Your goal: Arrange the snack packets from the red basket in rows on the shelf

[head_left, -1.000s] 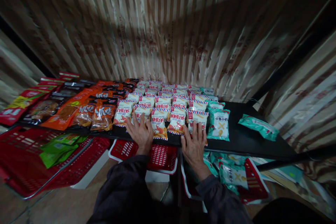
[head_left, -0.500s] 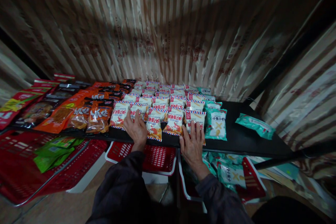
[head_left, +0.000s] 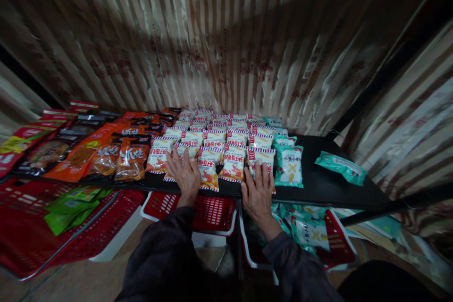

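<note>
1. The left hand's fingers [head_left: 187,164] are spread and loosely bent, grasping nothing, their tips over a white packet [head_left: 186,150] at the centre of the frame; how hard they press, I cannot tell.
2. The right hand's fingers [head_left: 263,177] are extended, closer together and likewise unclenched, lying across the lower part of another white packet [head_left: 261,155], just right of centre.
3. Between the left hand [head_left: 186,183] and the right hand [head_left: 257,199], two more white packets with red lettering face forward in the front row; further rows stand behind them.
4. Right of these, teal packets [head_left: 289,167] form a column; a lone teal packet [head_left: 341,167] lies apart on the black shelf [head_left: 318,194].
5. Orange-and-black packets [head_left: 131,159] fill centre-left, with red packets [head_left: 24,146] at the left edge.
6. Below, red baskets [head_left: 214,214] line the lower frame, green packets [head_left: 72,210] in the left one, teal bags in the right one.
7. Striped sheeting [head_left: 219,47] fills the upper frame.
</note>
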### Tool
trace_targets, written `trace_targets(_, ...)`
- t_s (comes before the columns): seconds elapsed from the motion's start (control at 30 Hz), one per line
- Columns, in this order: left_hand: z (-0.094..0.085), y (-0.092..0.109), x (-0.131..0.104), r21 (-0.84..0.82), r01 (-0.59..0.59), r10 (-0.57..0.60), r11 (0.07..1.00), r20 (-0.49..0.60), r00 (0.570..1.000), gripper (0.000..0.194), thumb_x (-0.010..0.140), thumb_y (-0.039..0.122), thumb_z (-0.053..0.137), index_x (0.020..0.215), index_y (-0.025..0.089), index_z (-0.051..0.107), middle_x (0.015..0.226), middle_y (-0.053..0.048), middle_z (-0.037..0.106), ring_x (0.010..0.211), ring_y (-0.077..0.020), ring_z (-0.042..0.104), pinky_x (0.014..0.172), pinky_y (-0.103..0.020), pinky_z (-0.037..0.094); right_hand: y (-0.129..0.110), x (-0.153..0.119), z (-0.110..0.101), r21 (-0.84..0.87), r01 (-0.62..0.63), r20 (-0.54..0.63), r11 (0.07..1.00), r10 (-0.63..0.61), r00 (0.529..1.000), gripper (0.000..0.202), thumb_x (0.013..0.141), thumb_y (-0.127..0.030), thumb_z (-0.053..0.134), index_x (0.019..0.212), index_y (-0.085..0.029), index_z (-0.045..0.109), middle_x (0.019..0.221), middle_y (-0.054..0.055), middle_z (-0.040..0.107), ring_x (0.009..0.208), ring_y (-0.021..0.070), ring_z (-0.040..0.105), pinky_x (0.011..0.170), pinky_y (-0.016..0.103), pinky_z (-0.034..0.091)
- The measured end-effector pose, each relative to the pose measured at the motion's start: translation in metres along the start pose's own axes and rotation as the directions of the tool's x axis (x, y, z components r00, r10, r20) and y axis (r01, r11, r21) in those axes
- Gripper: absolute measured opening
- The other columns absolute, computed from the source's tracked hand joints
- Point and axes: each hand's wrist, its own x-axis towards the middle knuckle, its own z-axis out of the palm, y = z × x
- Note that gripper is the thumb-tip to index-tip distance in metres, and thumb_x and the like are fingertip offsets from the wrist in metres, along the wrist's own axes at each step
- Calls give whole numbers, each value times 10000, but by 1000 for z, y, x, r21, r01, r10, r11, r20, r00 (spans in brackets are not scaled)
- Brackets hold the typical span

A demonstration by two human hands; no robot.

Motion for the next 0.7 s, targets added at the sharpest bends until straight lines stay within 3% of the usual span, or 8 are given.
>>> trace_targets(0.2, -7, 11, -12, 24, -45, 45, 999, -1, 999, 431, 931, 328, 438, 1298, 152, 578, 1541, -177, 341, 1489, -334, 110, 1157, -602, 153, 2, 2, -2, 20, 17, -5, 1000, -17, 1000, 480, 936, -242, 485, 1411, -183, 447, 1604, 138, 216, 1493, 317, 97, 1142, 589, 205)
trace_targets(0.47, -13, 37, -39, 2, -154, 152, 988, 171, 973, 566, 855, 395, 554, 1372, 168, 517, 1552, -181, 321, 1480, -357, 142, 1154, -584, 195, 10, 7, -8, 22, -5, -10, 1000, 5, 1000, 565, 921, -247, 495, 1472, -247, 368, 1625, 104, 151, 1487, 353, 71, 1121, 622, 217)
trace_targets(0.7, -3, 47, -40, 13, -80, 76, 997, 168, 983, 493, 869, 242, 498, 1353, 157, 526, 1546, -192, 327, 1461, -362, 216, 1098, -576, 310, 15, 8, -5, 47, -1, -10, 999, 2, 1000, 527, 927, -228, 482, 1449, -220, 408, 1630, 107, 112, 1477, 353, 104, 1106, 571, 285)
